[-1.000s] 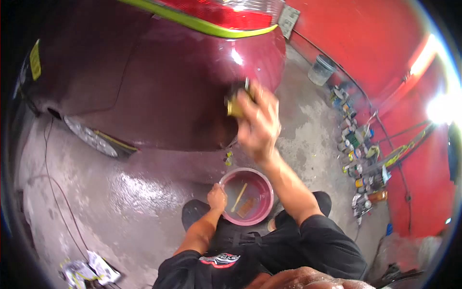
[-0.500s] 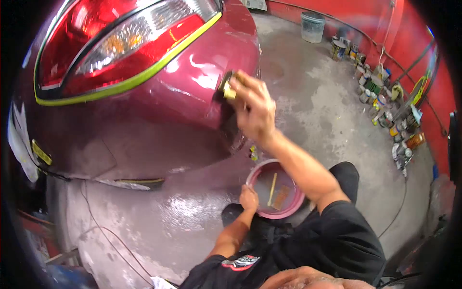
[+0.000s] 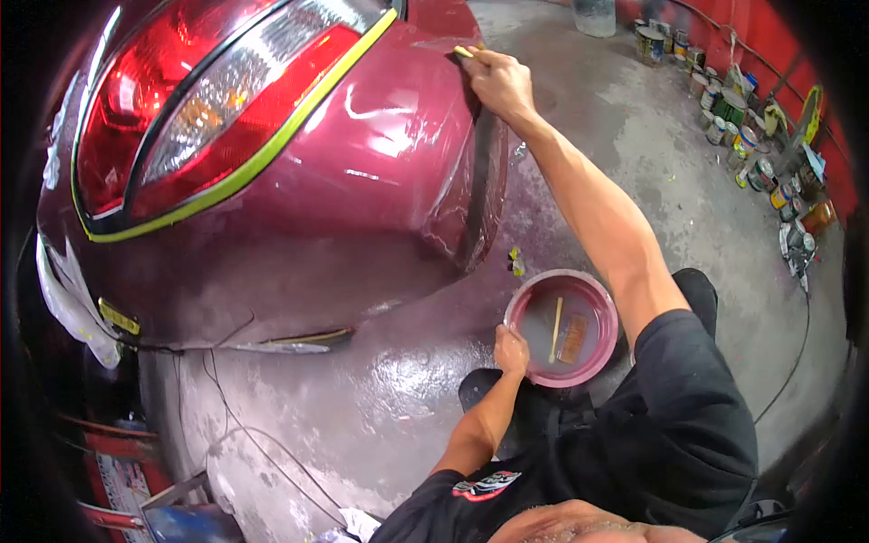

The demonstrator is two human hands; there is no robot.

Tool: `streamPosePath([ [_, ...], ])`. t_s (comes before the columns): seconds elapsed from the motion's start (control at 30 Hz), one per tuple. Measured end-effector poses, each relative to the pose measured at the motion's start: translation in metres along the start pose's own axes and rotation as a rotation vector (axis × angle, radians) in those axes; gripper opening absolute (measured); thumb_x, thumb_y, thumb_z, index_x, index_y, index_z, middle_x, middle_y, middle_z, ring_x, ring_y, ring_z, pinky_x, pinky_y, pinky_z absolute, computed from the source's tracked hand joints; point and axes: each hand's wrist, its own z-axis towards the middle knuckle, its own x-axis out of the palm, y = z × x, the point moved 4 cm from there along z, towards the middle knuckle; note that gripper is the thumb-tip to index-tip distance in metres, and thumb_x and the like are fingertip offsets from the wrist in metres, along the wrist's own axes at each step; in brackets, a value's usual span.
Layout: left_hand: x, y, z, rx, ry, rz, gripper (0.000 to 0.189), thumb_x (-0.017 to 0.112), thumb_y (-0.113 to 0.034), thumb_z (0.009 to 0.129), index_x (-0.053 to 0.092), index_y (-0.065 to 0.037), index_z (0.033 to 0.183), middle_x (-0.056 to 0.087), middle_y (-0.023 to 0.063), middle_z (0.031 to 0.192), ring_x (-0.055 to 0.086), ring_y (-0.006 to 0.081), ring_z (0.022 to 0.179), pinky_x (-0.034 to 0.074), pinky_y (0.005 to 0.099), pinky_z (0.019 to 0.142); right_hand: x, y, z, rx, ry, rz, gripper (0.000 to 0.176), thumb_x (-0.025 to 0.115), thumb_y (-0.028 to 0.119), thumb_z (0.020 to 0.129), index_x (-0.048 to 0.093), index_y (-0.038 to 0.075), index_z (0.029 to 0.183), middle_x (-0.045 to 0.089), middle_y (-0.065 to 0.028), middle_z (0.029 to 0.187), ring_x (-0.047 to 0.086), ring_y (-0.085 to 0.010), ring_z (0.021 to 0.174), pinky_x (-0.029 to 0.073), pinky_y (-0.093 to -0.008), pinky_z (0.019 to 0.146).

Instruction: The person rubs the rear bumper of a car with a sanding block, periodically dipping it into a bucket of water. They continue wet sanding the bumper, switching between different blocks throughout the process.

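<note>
My right hand (image 3: 502, 86) is closed around a small sanding block (image 3: 463, 52), its yellow edge poking past the fingers. It presses at the far corner of a maroon car bumper (image 3: 362, 204), which looks wet and shiny; the block's underside is hidden. My left hand (image 3: 511, 351) grips the left rim of a pink basin (image 3: 606, 355) held near my knees. Cloudy water fills the basin's bottom, with a thin yellow stick (image 3: 556, 330) and a brown rectangular piece (image 3: 572, 338) in it. Yellow-green masking tape (image 3: 262, 167) edges the red and clear tail light (image 3: 204, 113).
Paint cans (image 3: 729, 109) and bottles line the red wall at right, near a grey bucket (image 3: 595, 16). Cables (image 3: 249, 430) trail over the wet concrete floor (image 3: 398, 385) at left. White plastic sheeting (image 3: 77, 303) hangs by the bumper's left side.
My right hand has moved up and away with the sanding block, along the bumper to its far corner. The view has shifted; my left hand still holds the basin.
</note>
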Motion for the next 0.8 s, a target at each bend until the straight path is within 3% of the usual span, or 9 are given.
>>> streamPosePath([
  [0.07,-0.001,-0.009,0.004,0.006,0.000,-0.040,0.033,0.045,-0.032,0.101,0.050,0.001,0.097,0.064,0.0298,0.098,0.063,0.0494,0.089,0.049,0.0574,0.076,0.001,-0.008,0.003,0.051,-0.078,0.039,0.014,0.063,0.009,0.083,0.072,0.009,0.093,0.071,-0.0114,0.092,0.068,-0.0315,0.082,0.054,-0.0430,0.073],
  [0.13,-0.006,-0.011,0.001,0.025,0.005,-0.030,0.033,0.046,-0.031,0.101,0.050,0.001,0.097,0.063,0.0300,0.098,0.063,0.0494,0.089,0.048,0.0575,0.076,-0.034,0.059,-0.058,-0.404,-0.112,0.110,0.018,0.067,0.010,0.082,0.075,0.013,0.097,0.071,-0.0149,0.101,0.068,-0.0325,0.091,0.055,-0.0414,0.080],
  [0.2,-0.006,-0.014,0.004,0.047,-0.011,-0.035,0.033,0.046,-0.031,0.101,0.050,0.001,0.096,0.063,0.0304,0.098,0.062,0.0502,0.089,0.048,0.0574,0.076,-0.043,0.085,-0.120,-0.394,-0.087,0.306,0.029,0.071,0.003,0.080,0.074,0.011,0.107,0.071,-0.0129,0.109,0.063,-0.0355,0.106,0.053,-0.0429,0.089],
  [0.3,-0.008,-0.016,0.002,0.021,0.015,-0.039,0.033,0.046,-0.031,0.101,0.050,0.002,0.096,0.063,0.0309,0.098,0.062,0.0505,0.089,0.048,0.0575,0.077,-0.021,0.035,-0.064,-0.318,-0.066,0.251,0.029,0.071,0.008,0.085,0.073,0.016,0.113,0.064,-0.0148,0.127,0.062,-0.0336,0.114,0.053,-0.0422,0.095],
  [0.37,-0.002,-0.010,0.002,0.015,0.011,-0.017,0.034,0.046,-0.031,0.101,0.050,0.002,0.096,0.063,0.0310,0.097,0.062,0.0504,0.089,0.048,0.0573,0.077,0.003,0.011,-0.004,-0.398,-0.141,0.020,0.026,0.065,0.021,0.090,0.073,0.011,0.112,0.069,-0.0139,0.115,0.064,-0.0308,0.110,0.053,-0.0397,0.091],
  [0.4,0.000,-0.008,0.005,0.012,0.000,-0.005,0.034,0.046,-0.031,0.101,0.050,0.002,0.097,0.063,0.0311,0.097,0.062,0.0502,0.089,0.049,0.0571,0.077,0.007,0.009,0.017,-0.129,-0.030,0.056,0.027,0.062,0.021,0.090,0.072,0.009,0.112,0.069,-0.0156,0.113,0.065,-0.0324,0.107,0.053,-0.0405,0.091],
  [0.5,0.001,-0.007,0.004,0.039,-0.013,-0.026,0.035,0.046,-0.032,0.101,0.051,0.002,0.097,0.063,0.0308,0.096,0.063,0.0500,0.089,0.049,0.0564,0.077,-0.002,0.033,-0.015,-0.105,0.050,-0.033,0.027,0.061,0.016,0.090,0.071,0.010,0.114,0.069,-0.0148,0.116,0.063,-0.0321,0.113,0.051,-0.0415,0.094],
  [0.63,0.006,0.005,-0.002,0.038,-0.002,-0.024,0.034,0.047,-0.031,0.101,0.050,0.002,0.097,0.063,0.0306,0.094,0.063,0.0497,0.087,0.050,0.0560,0.076,-0.031,0.049,-0.085,-0.476,-0.033,0.218,0.033,0.061,0.006,0.088,0.068,0.010,0.120,0.065,-0.0148,0.125,0.057,-0.0328,0.122,0.049,-0.0448,0.098],
  [0.8,0.004,-0.011,0.009,0.046,-0.008,-0.013,0.032,0.046,-0.030,0.101,0.050,0.002,0.098,0.063,0.0311,0.095,0.063,0.0502,0.087,0.049,0.0565,0.077,0.022,-0.013,0.049,-0.013,0.024,0.015,0.026,0.060,0.020,0.089,0.071,0.010,0.111,0.069,-0.0166,0.109,0.067,-0.0362,0.096,0.054,-0.0436,0.086],
])
